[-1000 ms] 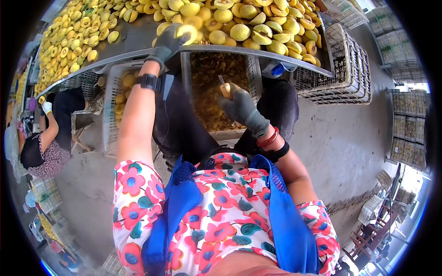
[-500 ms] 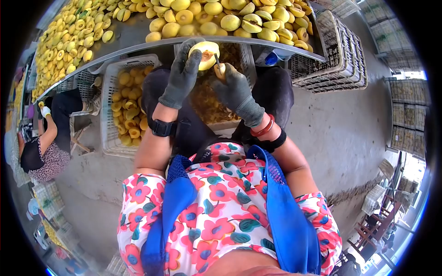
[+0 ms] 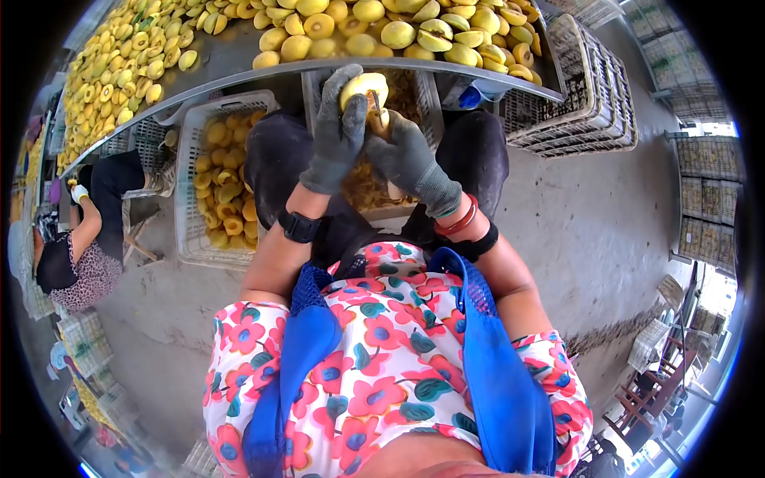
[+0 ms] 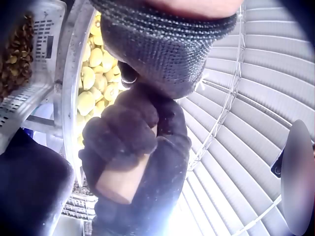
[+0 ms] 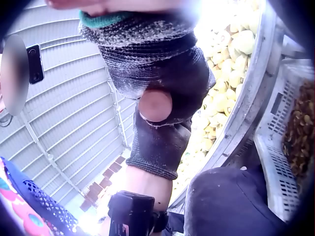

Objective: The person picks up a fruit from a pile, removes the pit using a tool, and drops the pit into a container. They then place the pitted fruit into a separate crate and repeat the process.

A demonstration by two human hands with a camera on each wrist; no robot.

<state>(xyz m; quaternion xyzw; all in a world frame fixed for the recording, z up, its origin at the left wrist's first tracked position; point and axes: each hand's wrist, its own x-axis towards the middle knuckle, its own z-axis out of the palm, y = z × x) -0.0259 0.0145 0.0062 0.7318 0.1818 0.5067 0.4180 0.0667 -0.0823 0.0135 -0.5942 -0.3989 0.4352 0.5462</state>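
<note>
In the head view my gloved left hand point(image 3: 329, 135) grips a yellow peach half point(image 3: 362, 86) between thumb and fingers. My gloved right hand point(image 3: 408, 159) grips the wooden handle point(image 3: 380, 122) of a small pitting knife, its metal end at the peach's cut side. Brown flesh shows where the metal meets the fruit. Both hands are close together above a crate of brown scraps point(image 3: 366, 187). The left wrist view shows the wooden handle point(image 4: 123, 179) sticking out of curled fingers; in the right wrist view its round butt point(image 5: 156, 105) faces the camera.
A metal table point(image 3: 231, 76) heaped with peach halves point(image 3: 319, 26) runs along the front. A white crate of peach halves point(image 3: 225, 187) stands left of my knees. Stacked crates point(image 3: 594, 88) stand at right. Another person point(image 3: 76, 259) works at far left.
My left hand has come back from the table edge with the peach half and met my right hand. Since half a second ago, the peach has turned and the knife has gone into its cut side.
</note>
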